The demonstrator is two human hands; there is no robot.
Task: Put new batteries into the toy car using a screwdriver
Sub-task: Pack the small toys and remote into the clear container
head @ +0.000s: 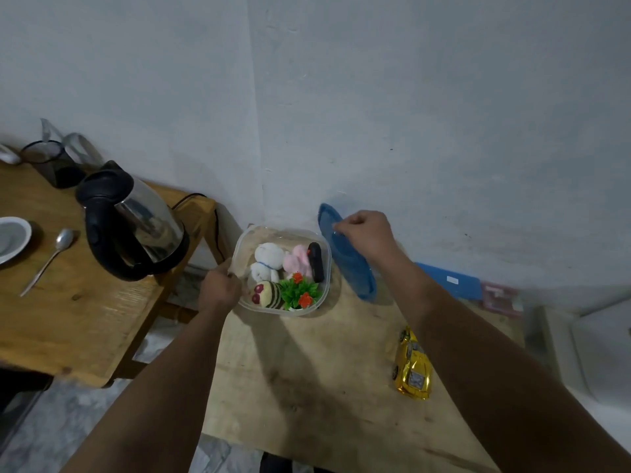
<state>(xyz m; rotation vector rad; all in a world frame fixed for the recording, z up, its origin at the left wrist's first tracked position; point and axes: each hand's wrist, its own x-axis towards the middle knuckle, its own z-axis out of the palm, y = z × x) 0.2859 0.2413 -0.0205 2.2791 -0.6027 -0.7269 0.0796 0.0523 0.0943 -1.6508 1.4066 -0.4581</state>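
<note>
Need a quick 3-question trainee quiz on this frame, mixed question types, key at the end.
1. True or false: the right hand holds the blue lid off the clear container.
2. What does the left hand hold?
A. the kettle
B. the container's rim
C. the spoon
3. Fill in: the yellow toy car lies on the wooden board, close beside the ______ forearm.

Key: 1 true; 2 B; 3 right.
</note>
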